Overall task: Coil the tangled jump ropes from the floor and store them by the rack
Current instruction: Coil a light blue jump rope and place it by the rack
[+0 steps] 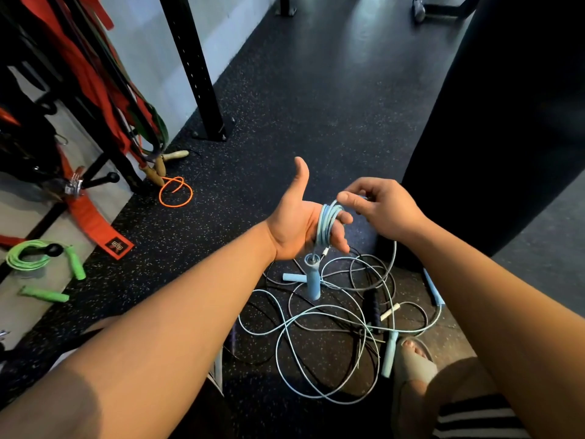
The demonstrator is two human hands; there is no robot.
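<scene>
Your left hand (294,226) is held palm-up with the thumb raised and the fingers stretched out, and the light blue jump rope (326,223) is wound in several loops round them. One blue handle (311,280) hangs just below that hand. Your right hand (380,210) pinches the same rope just beside the coil. Under both hands, the tangled ropes (332,327) sprawl on the speckled floor (285,90). By the rack (196,68) lie a coiled green rope (28,255) and an orange rope (175,191).
</scene>
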